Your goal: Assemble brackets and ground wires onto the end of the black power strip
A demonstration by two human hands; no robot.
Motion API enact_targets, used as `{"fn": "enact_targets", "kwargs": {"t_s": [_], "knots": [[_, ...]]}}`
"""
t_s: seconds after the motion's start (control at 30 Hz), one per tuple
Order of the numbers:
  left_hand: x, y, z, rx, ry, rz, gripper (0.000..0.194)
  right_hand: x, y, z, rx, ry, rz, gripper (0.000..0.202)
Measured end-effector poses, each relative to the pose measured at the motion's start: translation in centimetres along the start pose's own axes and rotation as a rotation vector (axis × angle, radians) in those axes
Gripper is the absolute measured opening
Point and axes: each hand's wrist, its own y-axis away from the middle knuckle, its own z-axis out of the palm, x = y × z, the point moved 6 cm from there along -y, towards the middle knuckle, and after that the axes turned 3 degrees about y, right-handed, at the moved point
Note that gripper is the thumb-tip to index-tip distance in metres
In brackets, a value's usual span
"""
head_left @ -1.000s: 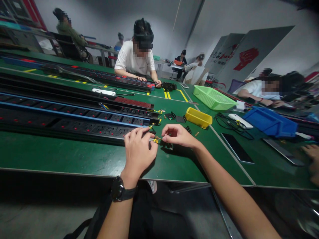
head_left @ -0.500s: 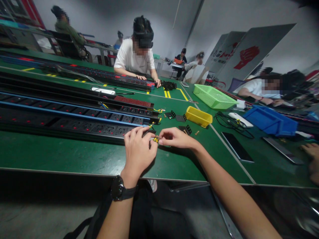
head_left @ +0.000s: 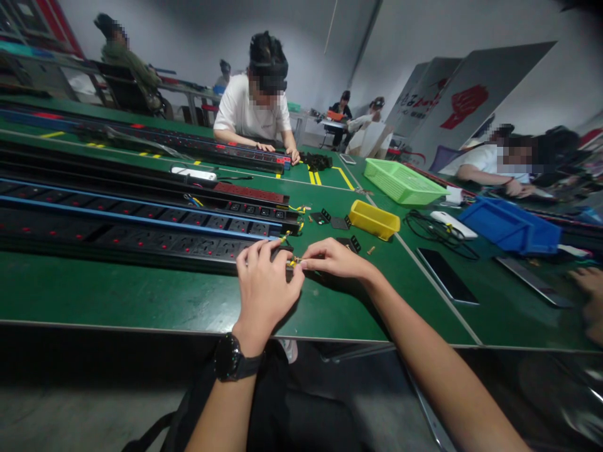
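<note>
A long black power strip (head_left: 155, 242) with a row of sockets and red lights lies along the table. My left hand (head_left: 266, 282) is curled over its right end, fingers on top and thumb close to a short yellow-green wire (head_left: 293, 263). Facing it, my right hand (head_left: 332, 258) pinches a small brass-coloured piece (head_left: 298, 258), perhaps a screw, against the wire's end. The fingertips hide most of this piece. A second yellow-green wire (head_left: 285, 236) sticks out from the strip just behind.
More power strips (head_left: 188, 213) lie behind. Black end plates (head_left: 342, 222), a loose brass screw (head_left: 371, 250) and a yellow bin (head_left: 374, 220) are to the right. Farther right are a green basket (head_left: 400, 182), blue bin (head_left: 511, 226) and phone (head_left: 446, 275). A co-worker (head_left: 254, 107) works opposite.
My left thumb has moved up and right, closer to my right fingertips. The yellow-green wire between the hands is now more covered. My right hand keeps its pinch.
</note>
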Motion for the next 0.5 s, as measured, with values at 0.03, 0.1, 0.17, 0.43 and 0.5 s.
{"fn": "enact_targets", "kwargs": {"t_s": [0.03, 0.1, 0.17, 0.43, 0.5], "knots": [[0.17, 0.06, 0.09, 0.007, -0.007, -0.003, 0.02, 0.07, -0.02, 0.04, -0.006, 0.005, -0.004, 0.052], [0.52, 0.14, 0.33, 0.016, -0.027, -0.014, 0.019, 0.17, -0.05, 0.12, -0.02, 0.015, -0.01, 0.054], [0.78, 0.17, 0.57, 0.026, -0.048, -0.031, 0.016, 0.16, -0.05, 0.09, -0.024, 0.023, -0.013, 0.054], [0.86, 0.11, 0.93, 0.041, -0.054, -0.031, 0.011, -0.18, 0.16, -0.16, -0.036, -0.001, -0.013, 0.053], [0.8, 0.12, 0.93, 0.036, -0.055, -0.031, 0.011, -0.14, 0.16, -0.12, -0.031, 0.002, -0.016, 0.052]]}}
